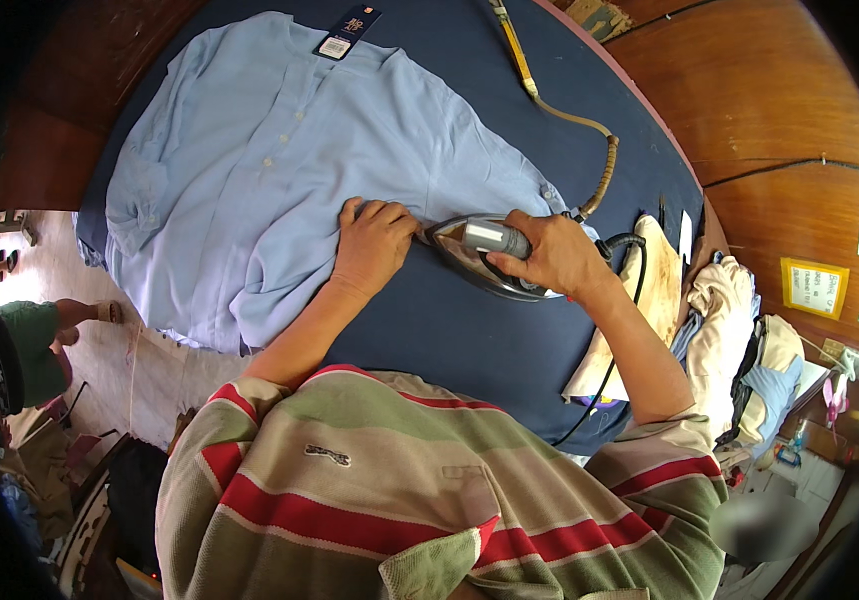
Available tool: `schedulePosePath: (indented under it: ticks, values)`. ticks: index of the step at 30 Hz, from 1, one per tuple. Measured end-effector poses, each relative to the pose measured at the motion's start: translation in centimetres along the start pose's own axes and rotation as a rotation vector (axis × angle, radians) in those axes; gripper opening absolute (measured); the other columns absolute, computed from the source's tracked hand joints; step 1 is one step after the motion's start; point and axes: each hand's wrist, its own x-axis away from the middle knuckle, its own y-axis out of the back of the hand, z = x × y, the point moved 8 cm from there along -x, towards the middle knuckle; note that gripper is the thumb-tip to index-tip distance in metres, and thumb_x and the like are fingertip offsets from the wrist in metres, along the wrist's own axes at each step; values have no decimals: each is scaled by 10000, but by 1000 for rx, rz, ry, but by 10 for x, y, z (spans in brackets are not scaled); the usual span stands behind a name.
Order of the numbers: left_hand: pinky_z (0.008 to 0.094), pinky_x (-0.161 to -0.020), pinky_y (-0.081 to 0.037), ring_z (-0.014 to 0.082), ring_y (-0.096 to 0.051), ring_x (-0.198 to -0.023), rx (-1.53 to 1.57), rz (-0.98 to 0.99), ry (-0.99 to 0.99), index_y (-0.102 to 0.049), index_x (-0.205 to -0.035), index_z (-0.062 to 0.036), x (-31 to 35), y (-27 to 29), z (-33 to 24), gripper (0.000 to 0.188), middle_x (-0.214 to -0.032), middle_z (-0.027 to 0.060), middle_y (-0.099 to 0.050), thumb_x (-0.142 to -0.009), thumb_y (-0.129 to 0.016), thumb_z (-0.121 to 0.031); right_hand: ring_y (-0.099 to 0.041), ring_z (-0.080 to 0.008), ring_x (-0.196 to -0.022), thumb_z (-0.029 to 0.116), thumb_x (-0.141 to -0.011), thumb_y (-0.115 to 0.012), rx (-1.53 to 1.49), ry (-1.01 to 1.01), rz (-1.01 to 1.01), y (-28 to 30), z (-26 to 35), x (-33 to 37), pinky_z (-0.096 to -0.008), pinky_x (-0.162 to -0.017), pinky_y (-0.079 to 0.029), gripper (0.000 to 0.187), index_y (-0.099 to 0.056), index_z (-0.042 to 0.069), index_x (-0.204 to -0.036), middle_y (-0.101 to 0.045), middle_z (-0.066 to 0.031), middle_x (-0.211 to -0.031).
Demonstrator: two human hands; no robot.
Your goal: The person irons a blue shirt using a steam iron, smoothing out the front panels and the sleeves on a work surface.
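A light blue long-sleeved shirt (250, 180) with a buttoned front lies spread on a dark blue padded ironing table (460, 345). A dark hang tag (348, 32) rests at its collar. My left hand (374, 248) is on the shirt's side below the sleeve, fingers curled down and gripping the cloth. My right hand (557, 257) is wrapped round the grey handle of a steam iron (465, 262). The iron lies flat at the sleeve's lower edge, its tip close to my left fingers. Part of the sleeve is hidden behind the iron and my right hand.
A tan steam hose (590, 122) runs from the iron to the table's far side. A black cord (640, 285) hangs by my right forearm, over a scorched cream cloth (640, 310). Piled clothes (725, 330) stand at the right. Another person's legs (65, 325) show at the left.
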Motion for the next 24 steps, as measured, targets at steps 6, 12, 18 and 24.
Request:
schedulePosePath:
  ticks: [6, 12, 18, 24]
  values:
    - [427, -948, -296, 140, -549, -922, 29, 30, 18, -645, -814, -158, -1, -2, 2, 70, -872, -47, -581, -761, -612, -124, -643, -350, -669, 476, -768, -628, 8, 86, -28, -3, 2, 4, -420, -635, -515, 457, -627, 72, -982, -646, -164, -680]
    - [444, -956, -286, 145, -540, -928, 36, 0, -42, -657, -861, -164, -1, 2, -7, 113, -893, -44, -579, -769, -615, -116, -651, -370, -784, 440, -788, -615, -411, -236, -267, 12, -39, -8, -398, -718, -492, 528, -590, -29, -1030, -645, -226, -794]
    - [448, -962, -284, 144, -540, -927, 45, 14, -50, -661, -860, -168, 1, 1, -4, 113, -897, -42, -579, -773, -613, -114, -641, -305, -821, 386, -795, -588, -674, -300, -369, 14, -60, -69, -376, -761, -479, 530, -514, -74, -1048, -627, -217, -858]
    - [437, -947, -297, 161, -537, -918, 34, 31, -46, -668, -860, -160, 2, -2, -4, 108, -887, -30, -573, -775, -614, -121, -599, -158, -603, 327, -856, -582, -786, -385, -387, 35, -65, -122, -287, -502, -493, 440, -467, -41, -1067, -557, -111, -785]
